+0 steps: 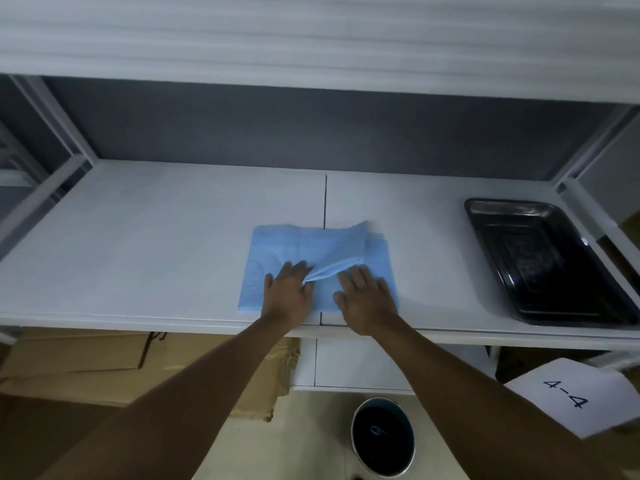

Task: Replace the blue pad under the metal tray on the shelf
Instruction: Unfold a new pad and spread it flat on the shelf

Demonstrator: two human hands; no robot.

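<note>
While the dark rectangular metal tray (547, 261) is sitting far right on the white shelf (138, 237), both hands are working the folded blue fabric pad (277, 247) at the near middle: left hand (289, 294) pinching a fold, right hand (367, 299) pressing flat and released; spreading outward evenly seems best for flattening creases.

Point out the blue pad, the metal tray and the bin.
blue pad (277, 247): head view, flat left part.
metal tray (540, 258): head view, its dark floor.
bin (382, 436): head view, its dark inside.

Your two forearms are bare to the frame's lower edge, with no sleeves, gloves, watch or rings showing; left hand (288, 293) and right hand (367, 300) each show a thumb and uncovered fingers (360, 273).
</note>
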